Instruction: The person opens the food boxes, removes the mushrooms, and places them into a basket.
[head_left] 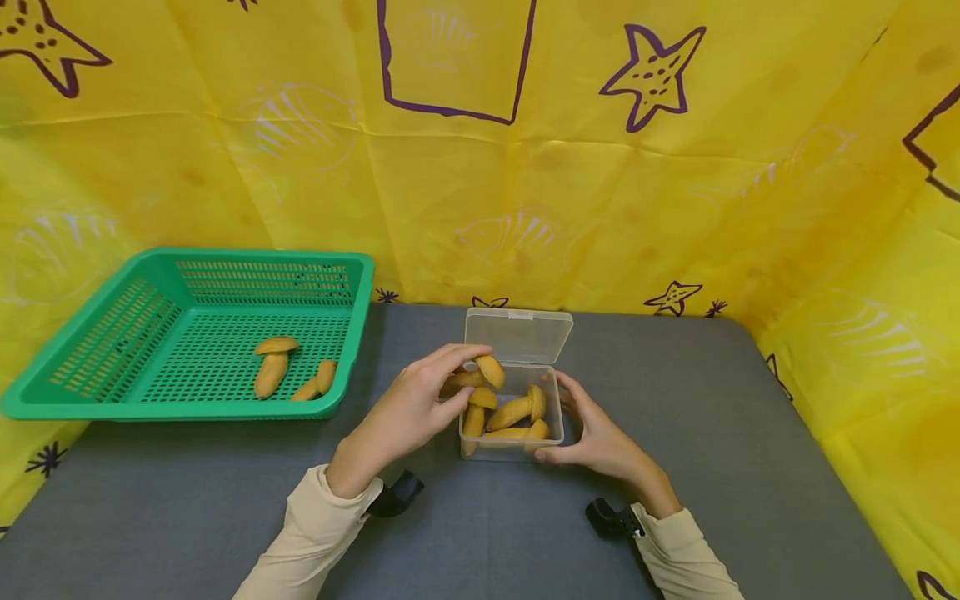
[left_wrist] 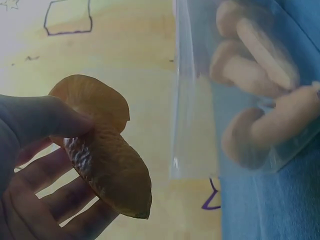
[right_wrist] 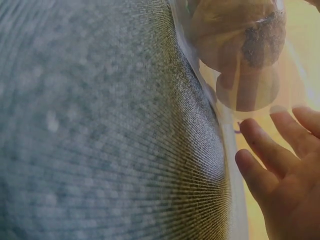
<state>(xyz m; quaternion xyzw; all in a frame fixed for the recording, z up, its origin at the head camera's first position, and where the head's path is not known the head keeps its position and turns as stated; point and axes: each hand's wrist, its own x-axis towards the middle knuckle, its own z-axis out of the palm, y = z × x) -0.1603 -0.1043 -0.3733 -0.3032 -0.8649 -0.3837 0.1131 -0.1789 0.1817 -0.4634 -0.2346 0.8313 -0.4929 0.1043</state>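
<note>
In the head view my left hand (head_left: 420,400) pinches a brown mushroom (head_left: 491,372) between thumb and fingers, over the left side of a clear plastic box (head_left: 512,454). The left wrist view shows the thumb across this mushroom (left_wrist: 107,155) below its cap, stem pointing down and right. Several mushrooms (head_left: 513,412) lie inside the box, seen through its wall in the left wrist view. The box's hinged lid (head_left: 517,336) stands raised at the back. My right hand (head_left: 600,437) holds the box's right side, thumb at the front corner and fingers farther back.
A green plastic basket (head_left: 187,410) stands at the left on the grey table (head_left: 712,400), with a whole mushroom (head_left: 273,367) and a smaller mushroom (head_left: 318,382) inside. A yellow printed cloth (head_left: 570,167) hangs behind the table and along its right side.
</note>
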